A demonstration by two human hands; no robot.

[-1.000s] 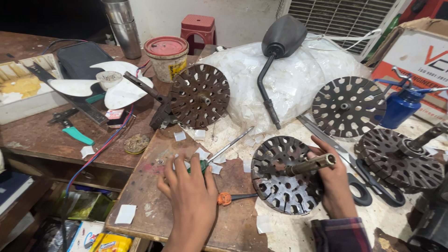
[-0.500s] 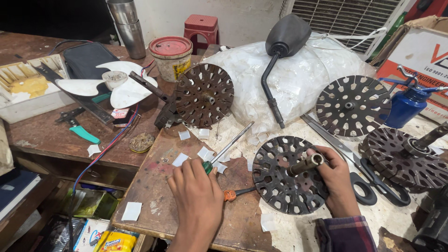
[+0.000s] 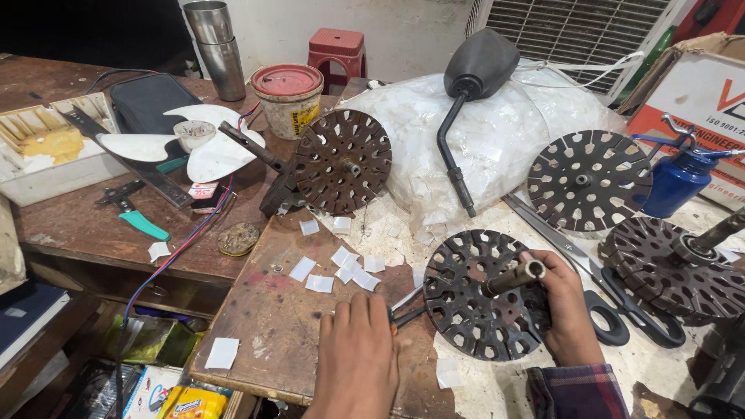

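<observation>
My right hand (image 3: 565, 310) is curled closed on the right rim of the slotted metal disc (image 3: 479, 306) that lies flat on the bench in front of me; my fingers wrap its edge beside the stubby shaft (image 3: 513, 278) that sticks up from its middle and leans to the right. My left hand (image 3: 357, 353) lies palm down on the wooden board (image 3: 272, 326), fingers stretched forward and loosely together, their tips over the handle end of a screwdriver (image 3: 409, 307) whose blade points toward the disc; I cannot tell whether they pinch it or merely rest on it.

Small white paper squares (image 3: 341, 268) are scattered on the board just ahead of my left fingers. Right of the disc lie black-handled scissors (image 3: 605, 299), and beyond them another slotted disc (image 3: 671, 268) with its own shaft. Further back, a third disc (image 3: 587, 180) leans against a bulging white plastic bag (image 3: 497, 140), and a fourth (image 3: 341, 161) stands on edge at the bag's left side. A black mirror on a stalk (image 3: 466, 93) rests on the bag. A blue oil can (image 3: 677, 180) stands at far right, a red-lidded tub (image 3: 289, 97) and white fan blades (image 3: 186, 143) at the back left.
</observation>
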